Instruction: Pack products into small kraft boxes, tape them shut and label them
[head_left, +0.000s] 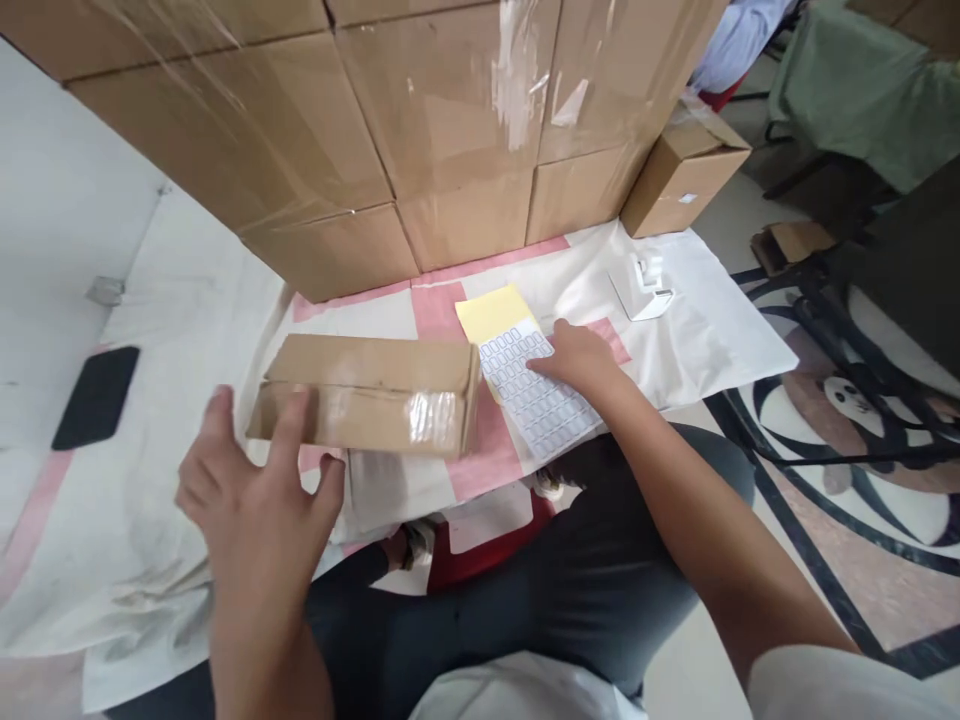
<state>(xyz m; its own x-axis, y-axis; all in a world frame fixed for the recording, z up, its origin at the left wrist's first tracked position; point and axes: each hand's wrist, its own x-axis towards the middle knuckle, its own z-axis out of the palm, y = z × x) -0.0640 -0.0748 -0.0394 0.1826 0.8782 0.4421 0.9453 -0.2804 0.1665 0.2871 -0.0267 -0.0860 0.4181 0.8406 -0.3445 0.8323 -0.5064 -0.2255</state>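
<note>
A taped brown cardboard box (375, 390) lies on its side on the cloth-covered table. My left hand (262, 480) is at the box's left end, fingers spread, with the index fingertip over the cardboard; whether it touches is unclear. To the right of the box lies a sheet of small blue-edged labels (544, 405), partly over a yellow sheet (495, 312). My right hand (581, 355) grips the upper right edge of the label sheet, thumb on top of it. The other fingers are partly hidden.
Large taped cartons (450, 130) are stacked along the table's back. A white tape dispenser (646, 288) stands at the right, before a smaller carton (686, 170). A black flat object (96, 397) lies at far left. Someone's light sleeve (735, 40) shows at top right.
</note>
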